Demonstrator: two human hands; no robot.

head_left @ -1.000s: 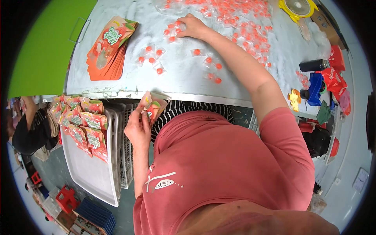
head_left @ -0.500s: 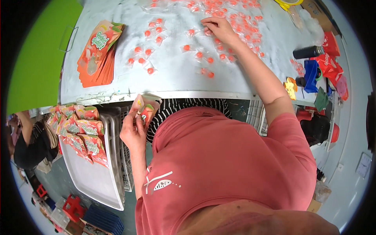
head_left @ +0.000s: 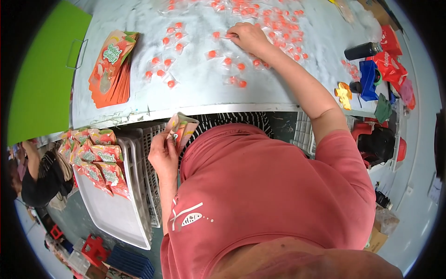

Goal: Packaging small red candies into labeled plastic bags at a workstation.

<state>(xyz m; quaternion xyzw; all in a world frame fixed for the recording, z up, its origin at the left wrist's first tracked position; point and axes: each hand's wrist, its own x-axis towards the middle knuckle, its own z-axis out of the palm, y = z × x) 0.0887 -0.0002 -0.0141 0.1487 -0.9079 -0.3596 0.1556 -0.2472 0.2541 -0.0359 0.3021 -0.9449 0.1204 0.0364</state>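
A stack of flat pouches (head_left: 109, 69) lies on the desk (head_left: 195, 97). By its near edge, the left hand (head_left: 162, 154) holds an open pouch (head_left: 185, 130); farther right, the right hand (head_left: 251, 38) has narrowed fingers among wrapped red sweets (head_left: 216, 35) (gripping one, I cannot tell).

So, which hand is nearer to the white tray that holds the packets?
Left hand: holding a pouch, it is to the right of the tray; the right hand is farther off, among the candies.
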